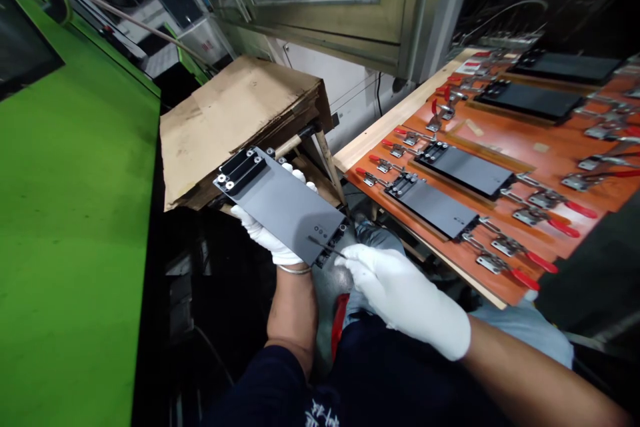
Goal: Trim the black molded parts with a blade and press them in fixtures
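Observation:
A flat grey panel [285, 203] with black ends and small round fittings lies tilted across my left hand [267, 235], which wears a white glove. The left fingers wrap round the panel from beneath, and some fingertips show past its far edge. My right hand [383, 283], also gloved in white, pinches a thin dark tool [327, 247]. The tool's tip is over the panel's near end, close to three small round marks. Whether the tip touches the surface I cannot tell.
On the right, an orange-topped board [500, 220] bears several similar panels [433, 207] between red-handled toggle clamps [525, 278]. A cardboard-covered stand [240, 107] is ahead. A green machine [75, 213] fills the left side. A metal-framed window is behind.

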`<action>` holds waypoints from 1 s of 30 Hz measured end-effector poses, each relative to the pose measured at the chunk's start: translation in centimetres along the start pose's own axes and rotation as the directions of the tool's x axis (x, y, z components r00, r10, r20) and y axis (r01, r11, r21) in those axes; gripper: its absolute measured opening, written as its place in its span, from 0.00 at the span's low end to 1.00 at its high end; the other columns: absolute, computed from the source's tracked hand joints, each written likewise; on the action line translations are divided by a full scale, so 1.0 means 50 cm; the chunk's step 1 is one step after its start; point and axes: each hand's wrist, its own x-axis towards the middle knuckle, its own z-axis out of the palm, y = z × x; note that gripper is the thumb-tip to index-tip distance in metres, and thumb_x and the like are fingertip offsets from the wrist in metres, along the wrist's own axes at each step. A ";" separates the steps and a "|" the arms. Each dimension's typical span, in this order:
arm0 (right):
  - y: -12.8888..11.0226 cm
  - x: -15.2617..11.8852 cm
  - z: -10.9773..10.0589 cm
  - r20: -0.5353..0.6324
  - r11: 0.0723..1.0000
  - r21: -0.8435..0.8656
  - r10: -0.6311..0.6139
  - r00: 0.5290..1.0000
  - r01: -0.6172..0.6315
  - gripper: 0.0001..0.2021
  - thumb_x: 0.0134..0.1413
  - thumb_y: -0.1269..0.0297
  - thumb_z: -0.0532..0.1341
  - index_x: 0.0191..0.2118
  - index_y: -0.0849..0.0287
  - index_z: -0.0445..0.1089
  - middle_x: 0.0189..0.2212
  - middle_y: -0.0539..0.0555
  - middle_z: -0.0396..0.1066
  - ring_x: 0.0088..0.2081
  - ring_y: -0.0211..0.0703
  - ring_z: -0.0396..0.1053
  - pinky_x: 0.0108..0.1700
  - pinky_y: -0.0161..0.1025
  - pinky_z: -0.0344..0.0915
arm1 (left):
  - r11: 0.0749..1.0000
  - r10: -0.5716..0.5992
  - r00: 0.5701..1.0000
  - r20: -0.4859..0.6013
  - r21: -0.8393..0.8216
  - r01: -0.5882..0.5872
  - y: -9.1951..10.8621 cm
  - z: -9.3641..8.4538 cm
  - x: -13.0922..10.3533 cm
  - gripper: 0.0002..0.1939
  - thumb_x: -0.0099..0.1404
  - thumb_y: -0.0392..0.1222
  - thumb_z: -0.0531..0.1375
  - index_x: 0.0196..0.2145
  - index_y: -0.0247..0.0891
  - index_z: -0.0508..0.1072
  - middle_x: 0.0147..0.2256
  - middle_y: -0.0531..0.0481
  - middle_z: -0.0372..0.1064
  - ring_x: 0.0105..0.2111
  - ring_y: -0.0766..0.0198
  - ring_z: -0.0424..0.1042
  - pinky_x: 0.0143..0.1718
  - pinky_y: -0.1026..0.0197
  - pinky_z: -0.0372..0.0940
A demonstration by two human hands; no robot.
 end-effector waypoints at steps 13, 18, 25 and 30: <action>0.007 -0.008 -0.022 0.152 0.996 -0.058 -0.060 0.986 0.070 0.14 0.65 0.69 0.49 0.31 0.59 0.69 0.26 0.52 0.69 0.29 0.41 0.65 0.35 0.38 0.62 | 0.984 -0.148 0.983 -0.105 0.082 0.157 -0.009 -0.022 -0.003 0.45 0.57 0.82 0.46 0.59 0.53 0.71 0.55 0.47 0.72 0.64 0.40 0.59 0.56 0.38 0.61; 0.001 -0.005 -0.002 0.124 0.985 0.171 -0.014 0.992 -0.007 0.15 0.67 0.68 0.47 0.36 0.59 0.71 0.32 0.55 0.74 0.34 0.43 0.71 0.39 0.40 0.68 | 0.993 -0.088 0.995 -0.047 0.071 0.091 -0.011 -0.003 0.002 0.43 0.61 0.79 0.46 0.60 0.50 0.71 0.54 0.45 0.73 0.62 0.43 0.61 0.57 0.41 0.61; 0.001 -0.010 -0.057 -0.107 0.980 0.096 0.184 0.977 -0.175 0.13 0.68 0.64 0.51 0.49 0.57 0.71 0.31 0.52 0.75 0.32 0.42 0.74 0.35 0.39 0.72 | 0.968 -0.227 0.973 0.044 -0.101 0.231 -0.014 0.000 0.001 0.37 0.66 0.74 0.48 0.57 0.46 0.73 0.56 0.45 0.71 0.60 0.53 0.66 0.52 0.53 0.67; 0.044 0.004 -0.105 -0.193 0.995 -0.098 -0.035 0.980 0.017 0.12 0.65 0.67 0.56 0.47 0.54 0.76 0.40 0.54 0.76 0.41 0.45 0.75 0.46 0.42 0.73 | 0.902 -0.431 0.901 -0.052 -0.036 0.430 -0.028 -0.030 -0.013 0.38 0.66 0.71 0.51 0.57 0.37 0.72 0.53 0.38 0.73 0.53 0.50 0.72 0.54 0.49 0.67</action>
